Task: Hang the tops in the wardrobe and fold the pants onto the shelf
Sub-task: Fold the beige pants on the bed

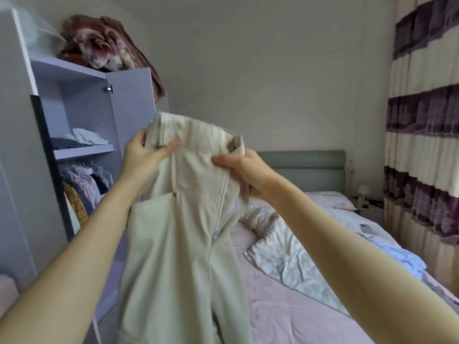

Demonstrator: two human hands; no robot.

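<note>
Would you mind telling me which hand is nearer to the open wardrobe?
Left. The left hand grips the pants at the waistband on the wardrobe side; the right hand grips the other end, toward the bed.

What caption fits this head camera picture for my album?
Both hands, left and right, hold cream pants up by the waistband beside the open wardrobe.

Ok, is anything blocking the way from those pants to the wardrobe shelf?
Nothing visible. Both hands, left hand and right hand, hold the beige pants up by the waistband; the wardrobe door stands open, and the shelf already holds folded clothes.
</note>
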